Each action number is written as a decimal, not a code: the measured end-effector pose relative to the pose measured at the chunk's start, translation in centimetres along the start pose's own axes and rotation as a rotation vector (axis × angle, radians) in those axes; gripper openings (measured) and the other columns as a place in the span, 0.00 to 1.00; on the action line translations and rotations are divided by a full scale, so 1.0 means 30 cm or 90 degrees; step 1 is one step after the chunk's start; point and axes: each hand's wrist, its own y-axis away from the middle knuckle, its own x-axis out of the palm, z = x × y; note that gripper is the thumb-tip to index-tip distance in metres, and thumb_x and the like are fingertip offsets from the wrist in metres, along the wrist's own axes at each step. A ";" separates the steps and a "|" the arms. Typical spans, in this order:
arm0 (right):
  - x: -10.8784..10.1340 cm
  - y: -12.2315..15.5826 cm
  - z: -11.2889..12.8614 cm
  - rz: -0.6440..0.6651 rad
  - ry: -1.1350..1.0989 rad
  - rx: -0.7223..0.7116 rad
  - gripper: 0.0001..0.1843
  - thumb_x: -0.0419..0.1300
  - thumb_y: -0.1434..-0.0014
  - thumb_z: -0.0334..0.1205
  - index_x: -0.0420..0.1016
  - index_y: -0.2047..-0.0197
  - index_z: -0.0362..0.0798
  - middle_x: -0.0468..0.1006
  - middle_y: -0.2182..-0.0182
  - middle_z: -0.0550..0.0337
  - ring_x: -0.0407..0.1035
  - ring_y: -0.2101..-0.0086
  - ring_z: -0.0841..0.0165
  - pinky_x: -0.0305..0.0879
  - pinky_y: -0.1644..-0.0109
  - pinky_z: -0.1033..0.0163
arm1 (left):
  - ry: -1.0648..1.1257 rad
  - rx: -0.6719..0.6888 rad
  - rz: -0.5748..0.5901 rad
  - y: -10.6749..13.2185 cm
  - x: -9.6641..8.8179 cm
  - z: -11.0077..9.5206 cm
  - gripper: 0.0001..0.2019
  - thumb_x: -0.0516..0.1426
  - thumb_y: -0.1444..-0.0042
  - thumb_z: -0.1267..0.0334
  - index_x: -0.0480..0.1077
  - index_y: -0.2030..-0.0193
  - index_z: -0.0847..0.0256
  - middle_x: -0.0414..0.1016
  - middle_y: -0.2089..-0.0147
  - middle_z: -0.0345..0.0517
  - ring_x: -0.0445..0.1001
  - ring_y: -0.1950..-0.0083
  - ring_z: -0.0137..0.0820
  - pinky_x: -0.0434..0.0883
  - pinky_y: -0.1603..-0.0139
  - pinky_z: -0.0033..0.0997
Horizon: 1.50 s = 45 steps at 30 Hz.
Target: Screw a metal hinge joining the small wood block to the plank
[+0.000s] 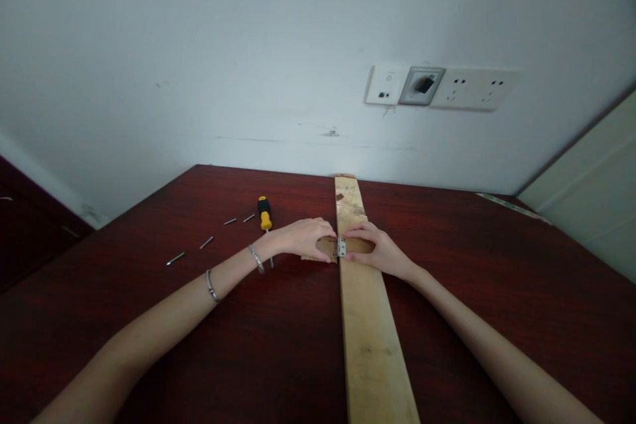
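Observation:
A small silver metal hinge (342,247) lies across the left edge of a long pale wooden board (370,338). Its left side sits by a short piece of wood (328,250), partly hidden under my left hand. With thumb and fingers curved, my left hand (311,238) grips the hinge from the left. From the other side, my right hand (380,253) rests over the board, its thumb and fingertips closed at the hinge's right edge. A yellow and black screwdriver (265,212) lies behind my left wrist, its shaft partly covered by it.
Several loose screws (206,242) are scattered on the dark red table (238,358) left of the screwdriver. The board's far end reaches the white wall (223,66), where sockets (477,88) and a black plug (424,85) are mounted. A thin strip (514,207) lies at the back right.

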 end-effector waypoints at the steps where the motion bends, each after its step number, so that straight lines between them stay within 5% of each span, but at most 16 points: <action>1: -0.001 0.000 0.001 0.001 0.000 0.001 0.19 0.69 0.50 0.46 0.79 0.54 0.52 0.75 0.55 0.54 0.70 0.52 0.60 0.66 0.44 0.52 | -0.004 0.000 0.001 0.000 0.000 -0.001 0.23 0.66 0.50 0.55 0.71 0.50 0.63 0.74 0.51 0.49 0.72 0.50 0.36 0.66 0.48 0.31; 7: -0.003 -0.001 0.005 0.004 -0.004 0.009 0.19 0.69 0.49 0.47 0.79 0.54 0.51 0.75 0.56 0.54 0.71 0.53 0.60 0.67 0.45 0.52 | -0.013 0.003 0.004 0.002 -0.004 -0.008 0.24 0.66 0.49 0.54 0.71 0.49 0.64 0.74 0.50 0.51 0.71 0.48 0.37 0.66 0.47 0.32; 15: 0.000 -0.005 -0.010 -0.015 -0.011 -0.015 0.13 0.55 0.36 0.43 0.78 0.54 0.51 0.78 0.56 0.52 0.71 0.53 0.61 0.67 0.45 0.51 | -0.008 0.004 -0.022 0.006 -0.018 -0.001 0.24 0.63 0.46 0.50 0.70 0.48 0.65 0.73 0.50 0.52 0.71 0.48 0.38 0.66 0.47 0.32; 30: -0.004 0.002 0.004 0.011 -0.002 0.014 0.20 0.68 0.49 0.48 0.79 0.53 0.51 0.75 0.54 0.54 0.70 0.52 0.60 0.65 0.43 0.51 | -0.010 0.009 -0.030 0.008 -0.017 -0.001 0.22 0.63 0.45 0.52 0.71 0.49 0.65 0.74 0.50 0.52 0.71 0.48 0.37 0.66 0.47 0.32; 45: 0.000 0.005 0.008 0.004 0.002 -0.005 0.19 0.69 0.50 0.47 0.79 0.54 0.53 0.74 0.55 0.54 0.70 0.52 0.60 0.66 0.43 0.50 | 0.004 0.022 -0.026 0.002 -0.008 -0.010 0.22 0.63 0.46 0.52 0.71 0.50 0.64 0.74 0.51 0.51 0.71 0.49 0.37 0.66 0.47 0.32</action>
